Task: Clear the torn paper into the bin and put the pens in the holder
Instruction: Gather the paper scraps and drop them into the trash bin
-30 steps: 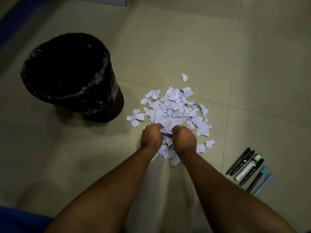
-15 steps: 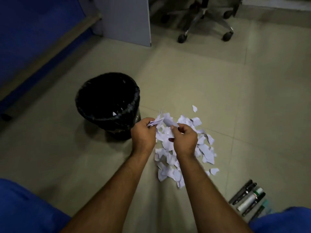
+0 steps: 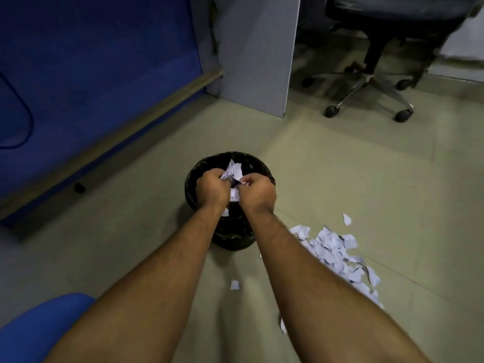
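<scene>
A round bin lined with a black bag [image 3: 194, 176] stands on the floor in the middle of the view. My left hand [image 3: 212, 188] and my right hand [image 3: 258, 191] are side by side over its mouth, both closed on a bunch of torn white paper scraps [image 3: 234, 172]. A pile of torn paper [image 3: 337, 255] lies on the tiled floor to the right of the bin, partly behind my right forearm. One loose scrap [image 3: 235, 285] lies between my forearms. The pens and the holder are out of view.
A blue partition with a wooden base rail [image 3: 112, 142] runs along the left. A grey panel [image 3: 258, 56] stands behind the bin. A black office chair on castors [image 3: 366, 82] is at the back right. My blue-clad knee [image 3: 39, 328] shows at the lower left.
Both hands lifted a bunch of scraps off the pile and carried it left to above the bin. The view swung up and left, so the pens dropped out of sight.
</scene>
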Motion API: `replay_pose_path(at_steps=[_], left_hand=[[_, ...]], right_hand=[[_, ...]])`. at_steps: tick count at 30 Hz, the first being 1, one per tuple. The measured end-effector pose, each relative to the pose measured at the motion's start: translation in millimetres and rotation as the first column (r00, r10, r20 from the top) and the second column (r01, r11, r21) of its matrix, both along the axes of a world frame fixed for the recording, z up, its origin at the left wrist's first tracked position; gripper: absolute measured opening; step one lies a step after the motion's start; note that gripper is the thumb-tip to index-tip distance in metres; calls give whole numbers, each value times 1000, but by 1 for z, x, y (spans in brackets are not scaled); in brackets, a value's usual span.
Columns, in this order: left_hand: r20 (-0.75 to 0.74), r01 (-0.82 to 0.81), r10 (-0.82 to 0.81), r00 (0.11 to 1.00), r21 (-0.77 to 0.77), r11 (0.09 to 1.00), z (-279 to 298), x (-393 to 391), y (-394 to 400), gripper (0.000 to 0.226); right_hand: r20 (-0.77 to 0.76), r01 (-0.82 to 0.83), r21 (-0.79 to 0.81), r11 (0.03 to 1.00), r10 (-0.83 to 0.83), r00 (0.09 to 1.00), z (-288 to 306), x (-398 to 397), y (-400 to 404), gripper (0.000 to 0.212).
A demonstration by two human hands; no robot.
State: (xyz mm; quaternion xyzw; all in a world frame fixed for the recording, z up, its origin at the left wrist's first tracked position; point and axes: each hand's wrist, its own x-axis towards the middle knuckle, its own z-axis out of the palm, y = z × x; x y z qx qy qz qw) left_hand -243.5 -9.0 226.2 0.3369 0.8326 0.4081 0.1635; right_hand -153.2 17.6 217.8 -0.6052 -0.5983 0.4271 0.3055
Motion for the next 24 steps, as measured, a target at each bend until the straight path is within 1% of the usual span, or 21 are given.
replay_pose_path(at_steps=[2,4,5,7,9,11,13,16,17,19,20,21,22,23,24], left_hand=[[-50,75,-81,995,-117,990,-11,-7,3,31],[-99,110,-132,986,-201,973,-14,-11,5,21],[-136,115,-147,980,-224,968,-14,-12,5,22],[-203,100,-150,967,-238,966,-14,-11,3,36],[-195,101,-134,972,-166,981,-12,-6,-1,31],[-116,139,-145,983,-59,989,-5,7,-6,19],[-50,168,-166,985,38,985,3,27,-9,11],[-29,198,-196,980,188,962,6,59,-16,9],[-3,211,-216,976,240,948,2,72,-17,11],[88,267,-305,948,296,917,-18,106,-20,14],[129,295,-341,931,285,912,-32,119,-25,16],[151,332,-372,916,239,913,-48,131,-28,17],[161,382,-410,898,176,907,-69,146,-29,18],[164,434,-446,880,102,895,-90,160,-30,19],[173,482,-478,861,19,876,-112,169,-32,21]], right_hand=[[89,-45,-7,999,46,995,-4,0,3,29],[121,-67,8,998,66,990,-3,0,6,29],[127,-71,19,997,68,990,-3,0,6,28],[116,-47,42,998,42,992,-4,2,6,30],[52,21,47,999,-23,998,-4,5,3,28],[-56,105,48,993,-102,993,-3,11,-1,23],[-169,166,45,985,-157,973,-1,20,-3,21],[-289,255,10,967,-241,926,-7,44,-6,20],[-326,292,-11,956,-279,903,-11,55,-8,21],[-373,372,-138,918,-396,839,-34,87,-11,23],[-392,384,-229,894,-446,804,-48,101,-17,24],[-396,406,-304,862,-502,769,-65,115,-22,25],[-341,454,-333,826,-555,759,-84,133,-29,25],[-254,498,-313,809,-576,777,-104,151,-36,24],[-163,507,-295,810,-566,808,-120,168,-45,23]])
